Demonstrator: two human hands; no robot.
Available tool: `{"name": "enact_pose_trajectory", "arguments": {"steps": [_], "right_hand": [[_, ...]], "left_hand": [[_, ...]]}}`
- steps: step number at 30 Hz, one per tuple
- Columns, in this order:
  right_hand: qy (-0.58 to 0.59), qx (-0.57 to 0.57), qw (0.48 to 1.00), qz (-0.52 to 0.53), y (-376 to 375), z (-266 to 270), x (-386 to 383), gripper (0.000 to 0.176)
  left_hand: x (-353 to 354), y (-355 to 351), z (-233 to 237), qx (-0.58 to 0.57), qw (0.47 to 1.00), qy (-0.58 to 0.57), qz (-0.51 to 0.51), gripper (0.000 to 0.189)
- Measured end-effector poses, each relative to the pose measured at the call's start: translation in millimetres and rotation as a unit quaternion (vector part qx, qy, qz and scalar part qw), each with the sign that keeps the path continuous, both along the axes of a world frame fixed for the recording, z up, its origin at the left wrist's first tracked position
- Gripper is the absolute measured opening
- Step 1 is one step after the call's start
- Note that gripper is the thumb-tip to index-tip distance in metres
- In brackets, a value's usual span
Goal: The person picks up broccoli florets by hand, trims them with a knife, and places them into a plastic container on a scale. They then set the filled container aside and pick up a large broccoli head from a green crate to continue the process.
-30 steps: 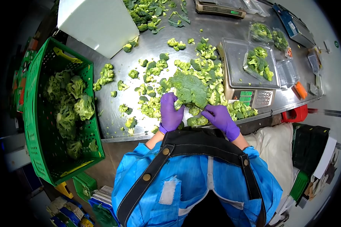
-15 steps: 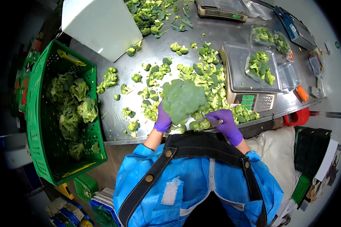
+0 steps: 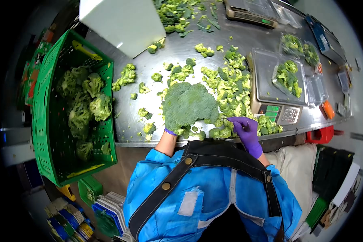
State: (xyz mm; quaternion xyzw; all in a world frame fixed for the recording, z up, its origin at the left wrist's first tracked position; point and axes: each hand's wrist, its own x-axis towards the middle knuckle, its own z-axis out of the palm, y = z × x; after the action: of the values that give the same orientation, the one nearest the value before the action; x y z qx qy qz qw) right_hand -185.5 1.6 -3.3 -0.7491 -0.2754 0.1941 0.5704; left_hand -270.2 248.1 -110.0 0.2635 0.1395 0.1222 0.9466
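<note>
A large broccoli head [image 3: 189, 104] is held up above the steel table, its dark crown turned toward me. My left hand [image 3: 170, 132], in a purple glove, is on it from below; the crown hides its fingers. To the right, my right hand [image 3: 246, 130], also gloved in purple, is closed around a thin blade-like tool, mostly hidden and blurred. That hand is apart from the crown. Cut broccoli florets [image 3: 232, 94] lie spread on the table around and beyond both hands.
A green crate [image 3: 42, 133] with trimmed broccoli heads stands at the left. To the right is a scale [image 3: 266, 94] bearing a clear tub of florets [image 3: 287, 76]. A white box [image 3: 123, 26] stands at the back left. The steel table's front edge [image 3: 145, 144] runs before my body.
My view has shifted slightly left, so the scene sits farther right. The broccoli head has turned and tilted, showing a broader crown, and now covers most of my left hand.
</note>
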Motion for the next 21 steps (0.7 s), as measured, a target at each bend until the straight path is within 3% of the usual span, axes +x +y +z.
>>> {"name": "enact_pose_trajectory", "arguments": {"steps": [3,4,5,6,7,8,9,11,15,17,20,21], "right_hand": [[0.044,0.03,0.999,0.01,0,-7,-3,0.015],[0.067,0.015,0.998,-0.009,-2,-11,-4,0.016],[0.088,0.001,0.996,-0.023,-1,-14,-4,0.017],[0.109,0.013,0.993,-0.029,0,-16,-4,0.017],[0.134,0.024,0.99,-0.033,1,-18,-5,0.018],[0.153,0.029,0.987,-0.031,-1,-23,-4,0.018],[0.171,0.032,0.984,-0.032,-1,-27,-3,0.019],[0.18,0.015,0.982,-0.047,4,-25,-3,0.017],[0.188,0.005,0.982,-0.029,12,-25,-2,0.017],[0.182,0.004,0.983,-0.013,17,-26,-1,0.018],[0.198,-0.015,0.98,-0.017,23,-22,-3,0.019],[0.198,-0.016,0.98,-0.012,24,-23,-3,0.019]], "left_hand": [[-7,-1,3,0.074,0.996,-0.012,0.047,0.049],[-14,0,3,0.229,0.971,0.043,0.059,0.047],[-22,3,4,0.377,0.917,0.104,0.073,0.045],[-31,9,-3,0.625,0.759,0.139,0.115,0.05],[-44,10,-12,0.579,0.785,0.168,0.146,0.061],[-47,17,-15,0.322,0.923,0.099,0.188,0.062],[-50,28,-16,0.04,0.976,0.001,0.214,0.064],[-68,57,-9,-0.022,0.964,0.045,0.261,0.063],[-114,109,12,0.009,0.914,0.102,0.392,0.055],[-136,124,27,0.05,0.881,0.067,0.466,0.052],[-172,151,21,0.016,0.819,0.012,0.573,0.045],[-185,162,16,-0.003,0.804,0.046,0.593,0.041]]}}
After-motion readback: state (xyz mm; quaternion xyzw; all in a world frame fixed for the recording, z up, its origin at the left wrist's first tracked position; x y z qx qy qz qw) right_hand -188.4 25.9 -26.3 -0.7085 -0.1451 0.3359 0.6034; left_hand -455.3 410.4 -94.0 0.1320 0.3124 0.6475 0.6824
